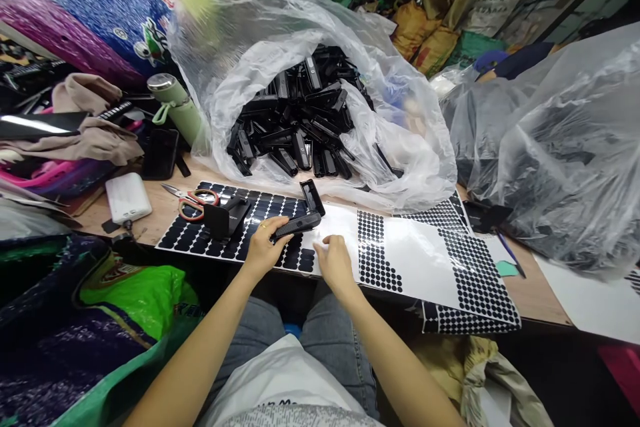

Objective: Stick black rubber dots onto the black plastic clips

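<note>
A black hinged plastic case (299,224) is gripped at its left end by my left hand (267,247), with its lid part standing up at the far right end. Just right of it, my right hand (334,260) is held low over the white sheet, thumb and forefinger curled towards each other; anything between them is too small to make out. Beneath both hands lie sheets of black stickers (175,235), some with rounded squares, others with small dots (371,247). Behind them a clear plastic bag (400,177) lies open, full of similar black cases (300,147).
Orange-handled scissors (197,204) and a black stand (225,219) rest on the sheets at left. Beyond are a white power bank (127,198), a phone (160,154) and a green bottle (175,107). Another plastic bag (565,147) and a pen (511,255) are at right.
</note>
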The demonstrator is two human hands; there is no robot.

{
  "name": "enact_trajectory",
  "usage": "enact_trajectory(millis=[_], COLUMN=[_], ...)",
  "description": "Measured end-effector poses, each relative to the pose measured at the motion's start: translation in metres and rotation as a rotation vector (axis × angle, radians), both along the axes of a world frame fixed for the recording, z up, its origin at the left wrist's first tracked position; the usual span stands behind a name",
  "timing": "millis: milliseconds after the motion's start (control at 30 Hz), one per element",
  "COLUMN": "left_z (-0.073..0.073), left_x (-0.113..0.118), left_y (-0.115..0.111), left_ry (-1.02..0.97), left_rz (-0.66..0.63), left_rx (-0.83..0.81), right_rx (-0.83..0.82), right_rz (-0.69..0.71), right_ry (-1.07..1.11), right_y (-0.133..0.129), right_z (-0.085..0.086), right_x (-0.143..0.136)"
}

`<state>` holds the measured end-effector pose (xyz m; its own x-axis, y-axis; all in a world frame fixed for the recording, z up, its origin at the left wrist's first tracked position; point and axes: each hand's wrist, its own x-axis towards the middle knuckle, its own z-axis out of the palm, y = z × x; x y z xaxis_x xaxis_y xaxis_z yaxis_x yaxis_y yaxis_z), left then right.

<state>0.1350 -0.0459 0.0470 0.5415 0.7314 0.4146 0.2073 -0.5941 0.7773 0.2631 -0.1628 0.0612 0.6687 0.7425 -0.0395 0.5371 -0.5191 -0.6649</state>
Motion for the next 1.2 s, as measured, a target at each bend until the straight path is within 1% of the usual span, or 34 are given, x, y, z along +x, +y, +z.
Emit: enact_trajectory(millis=[100, 133, 200, 300, 400, 467, 567, 633, 700, 800, 867, 933, 967, 1033, 1100, 1200], left_z=[-0.015, -0.020, -0.027, -0.032, -0.033, -0.033, -0.034, -0.035, -0.037, -0.038, -0.038, -0.038, -0.038, -0.038, -0.037, -0.029], left_x=[-0.001, -0.001, 0.000, 0.001, 0.000, 0.000, 0.000, 0.000, 0.000, 0.000, -0.001, -0.001, -0.001, -0.001, -0.001, -0.004], left_y=[0.006, 0.006, 0.004, 0.001, 0.001, 0.001, 0.001, 0.001, 0.002, 0.003, 0.003, 0.003, 0.003, 0.002, 0.002, 0.002], left_ry=[0.011, 0.006, -0.007, -0.022, -0.035, -0.031, -0.025, -0.024, -0.020, -0.017, -0.016, -0.018, -0.019, -0.022, -0.026, -0.029], left_rz=[0.011, 0.010, 0.008, 0.009, 0.014, 0.015, 0.012, 0.013, 0.014, 0.015, 0.008, 0.002, 0.000, 0.004, 0.007, -0.019], left_rx=[-0.048, -0.065, -0.096, -0.139, -0.154, -0.147, -0.140, -0.145, -0.154, -0.160, -0.159, -0.155, -0.153, -0.150, -0.149, -0.152], right_rx=[-0.221, -0.263, -0.291, -0.270, -0.271, -0.216, -0.084, -0.051, -0.076, -0.098, -0.106, -0.153, -0.176, -0.165, -0.062, 0.113], right_rz=[0.038, 0.042, 0.041, 0.008, -0.015, -0.008, 0.048, 0.024, -0.013, 0.009, -0.024, -0.064, -0.061, -0.027, 0.013, 0.017], right_ry=[-0.078, -0.091, -0.104, -0.132, -0.126, -0.099, -0.046, -0.074, -0.115, -0.120, -0.140, -0.154, -0.145, -0.096, -0.006, 0.215], right_y=[0.005, 0.006, 0.007, 0.006, 0.004, 0.003, 0.001, 0.001, 0.002, 0.002, 0.003, 0.003, 0.002, 0.002, 0.000, -0.006], right_z=[-0.012, -0.013, -0.012, -0.009, -0.010, -0.013, -0.017, -0.018, -0.018, -0.016, -0.015, -0.015, -0.015, -0.014, -0.010, 0.006], right_x=[-0.015, -0.020, -0.025, -0.028, -0.029, -0.030, -0.031, -0.033, -0.033, -0.031, -0.029, -0.030, -0.030, -0.032, -0.031, -0.014])
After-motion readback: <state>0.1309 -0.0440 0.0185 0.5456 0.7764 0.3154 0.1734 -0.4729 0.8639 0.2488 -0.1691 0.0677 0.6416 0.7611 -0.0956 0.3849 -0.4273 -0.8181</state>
